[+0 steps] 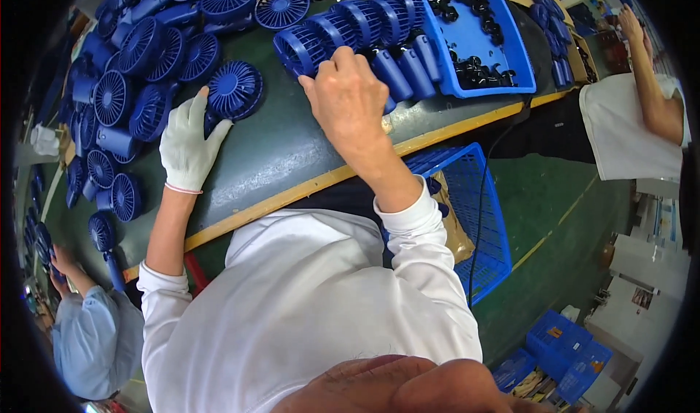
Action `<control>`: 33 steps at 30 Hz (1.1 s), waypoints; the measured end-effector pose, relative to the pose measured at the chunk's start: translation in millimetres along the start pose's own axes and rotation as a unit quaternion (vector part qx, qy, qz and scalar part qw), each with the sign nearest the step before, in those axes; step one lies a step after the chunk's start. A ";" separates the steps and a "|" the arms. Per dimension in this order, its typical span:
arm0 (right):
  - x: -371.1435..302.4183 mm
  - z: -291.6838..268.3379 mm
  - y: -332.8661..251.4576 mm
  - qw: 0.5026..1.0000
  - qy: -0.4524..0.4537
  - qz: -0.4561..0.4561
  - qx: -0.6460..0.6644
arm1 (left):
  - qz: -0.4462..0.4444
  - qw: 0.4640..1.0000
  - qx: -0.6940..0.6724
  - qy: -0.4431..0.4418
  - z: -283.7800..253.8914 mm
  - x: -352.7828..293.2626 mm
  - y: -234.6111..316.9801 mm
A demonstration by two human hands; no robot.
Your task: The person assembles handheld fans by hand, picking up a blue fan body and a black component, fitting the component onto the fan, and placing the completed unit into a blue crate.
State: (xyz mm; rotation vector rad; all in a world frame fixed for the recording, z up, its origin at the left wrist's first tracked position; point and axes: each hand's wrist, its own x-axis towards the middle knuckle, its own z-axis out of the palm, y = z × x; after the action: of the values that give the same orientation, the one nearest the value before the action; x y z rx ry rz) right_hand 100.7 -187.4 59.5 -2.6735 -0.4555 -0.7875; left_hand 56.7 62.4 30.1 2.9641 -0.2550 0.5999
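My left hand (188, 147), in a white glove, curls its thumb and fingers around the short visible part of a blue handheld fan's handle. That fan's round grille head (235, 90) rests on the green work table (266, 147). My bare right hand (348, 99) is closed at the near end of a row of blue handheld fans (350, 26) standing on edge side by side. Its bent fingers grip the first fan (297, 48) of the row, whose handle is hidden under the hand. Beside that hand, several blue handles (390, 74) point toward the table's front edge.
Piled blue fans (146, 55) cover the left of the table. A blue tray (477, 88) of small black parts stands at the right. Below the wooden table edge (321, 183) sits a blue crate (492, 267) beside a hanging black cable. Co-workers are at both sides.
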 end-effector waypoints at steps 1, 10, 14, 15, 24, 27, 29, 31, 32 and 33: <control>5.7 -9.5 5.3 1.000 0.016 0.003 0.021 | -0.015 1.000 0.015 -0.012 2.5 -2.2 -4.0; 84.5 -21.4 215.0 0.989 -0.041 0.099 -0.106 | 0.063 0.990 -0.057 -0.114 -42.0 -8.1 -18.2; 94.6 11.7 270.7 0.977 -0.157 0.013 -0.145 | 0.047 0.995 -0.082 -0.036 -36.7 -16.4 -9.5; 98.7 12.2 269.3 0.973 -0.165 0.024 -0.159 | 0.040 0.996 -0.077 -0.018 -38.9 -18.1 -4.9; 71.1 -33.9 203.8 0.907 0.079 0.253 0.327 | 0.026 0.997 -0.051 -0.059 -34.3 -20.1 -12.4; 37.1 -45.3 125.1 0.834 0.115 0.206 0.500 | -0.046 0.995 -0.064 -0.055 -36.3 -24.4 -9.4; 11.3 -49.5 70.0 0.824 0.126 0.178 0.523 | -0.146 0.960 -0.237 -0.027 -33.0 -24.9 -13.2; -12.4 -46.1 27.4 0.817 0.079 0.209 0.532 | -0.289 0.808 -0.512 -0.037 -33.3 -23.8 -8.0; -24.7 -39.1 13.0 0.825 0.075 0.204 0.521 | -0.311 0.718 -0.622 -0.025 -34.4 -20.5 -0.7; -32.2 -33.8 -2.0 0.823 0.064 0.184 0.533 | -0.332 0.618 -0.712 0.000 -28.4 -21.2 8.3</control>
State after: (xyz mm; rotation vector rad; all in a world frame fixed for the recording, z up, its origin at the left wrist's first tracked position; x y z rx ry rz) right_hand 58.5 -205.3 68.7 -1.5593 -0.2143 -0.3857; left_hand 25.3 61.1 48.4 1.2751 0.2816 0.0952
